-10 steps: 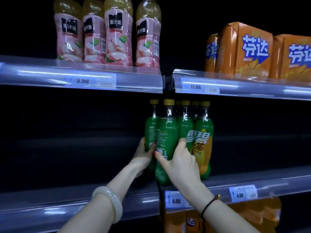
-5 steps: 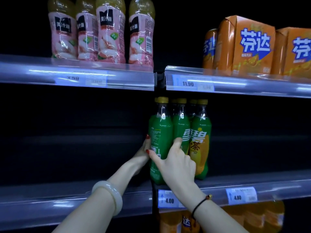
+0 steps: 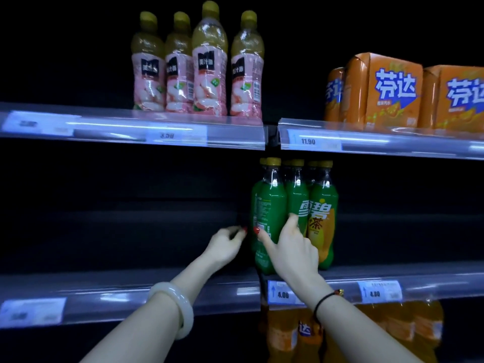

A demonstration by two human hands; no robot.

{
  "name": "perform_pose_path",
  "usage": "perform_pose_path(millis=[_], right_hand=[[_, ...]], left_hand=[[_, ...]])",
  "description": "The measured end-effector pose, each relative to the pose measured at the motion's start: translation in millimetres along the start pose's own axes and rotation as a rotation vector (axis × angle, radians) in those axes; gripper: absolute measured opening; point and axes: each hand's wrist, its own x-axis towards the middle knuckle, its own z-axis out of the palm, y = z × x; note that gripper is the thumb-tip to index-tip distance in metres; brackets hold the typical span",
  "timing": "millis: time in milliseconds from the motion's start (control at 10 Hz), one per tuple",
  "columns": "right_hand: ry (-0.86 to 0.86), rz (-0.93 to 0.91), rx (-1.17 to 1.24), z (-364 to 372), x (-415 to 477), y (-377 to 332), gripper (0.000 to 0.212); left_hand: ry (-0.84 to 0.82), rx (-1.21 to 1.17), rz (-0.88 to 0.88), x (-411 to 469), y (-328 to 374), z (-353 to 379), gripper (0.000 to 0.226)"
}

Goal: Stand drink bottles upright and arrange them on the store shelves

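On mid shelf (image 3: 157,297): cluster of green bottles w/ yellow caps, all upright, packed touching, just R of bay divider, at front edge.
Front-L green bottle (image 3: 267,203): upright, foremost at L end of cluster; fine-print side of label facing out.
Mid green bottle (image 3: 297,200): upright, touching front-L green bottle on its R side.
R green bottle (image 3: 323,224): upright, yellow-orange label panel, touching mid green bottle; more caps visible behind front row.
R hand (image 3: 293,254): pinches front-L green bottle at label height; thumb on L flank, index finger in seam btw. it and mid green bottle; other fingers not visible.
L hand (image 3: 225,244): just L of front-L green bottle, small gap, no contact; fingers loosely curled, holding nothing; motion-blurred.
Wrists: pale bangle (image 3: 175,307) on L, black cord (image 3: 324,302) on R.
Price tags (image 3: 282,293): two marked "4.00" on mid-shelf rail, one below cluster, one further R.
Upper shelf (image 3: 104,127): four pink-label bottles (image 3: 199,74) upright in L bay; orange multipacks (image 3: 387,93) in R bay.
Lower shelf: orange bottles (image 3: 301,334), dim, tops hidden by rail.
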Motion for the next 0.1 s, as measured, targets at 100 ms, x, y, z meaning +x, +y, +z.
perform_pose_path(millis=[100], right_hand=[[0.041, -0.023, -0.002, -10.2, -10.8, -11.3, 0.075]], left_hand=[[-0.008, 0.133, 0.004, -23.1, -2.1, -33.5, 0.037]])
